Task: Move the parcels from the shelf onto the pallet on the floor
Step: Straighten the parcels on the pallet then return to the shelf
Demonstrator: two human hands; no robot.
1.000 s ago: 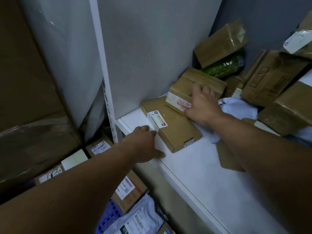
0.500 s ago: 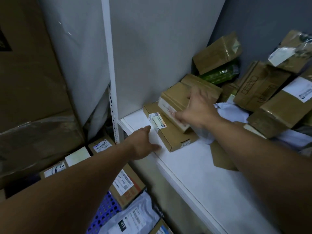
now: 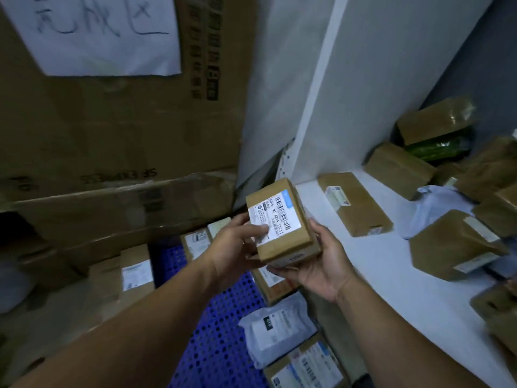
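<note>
Both the left hand (image 3: pixel 233 249) and right hand (image 3: pixel 321 266) grip a small brown cardboard parcel (image 3: pixel 293 242), white barcode label (image 3: pixel 275 217) facing up.

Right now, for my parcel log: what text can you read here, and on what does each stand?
"完成区", top cropped: handwritten white sheet on the big carton.
"SF EXPRESS", upside down: big carton.
Label on the held parcel: too blurred.
Other labels: too small.

Visible body: two hands and two forearms. Left hand (image 3: pixel 233 249) and left forearm (image 3: pixel 140 317) occupy the lower left of the frame and are bare to the frame edge. Right hand (image 3: pixel 321 266) and right forearm (image 3: pixel 405 340) occupy the lower right and are likewise bare to the edge.
</note>
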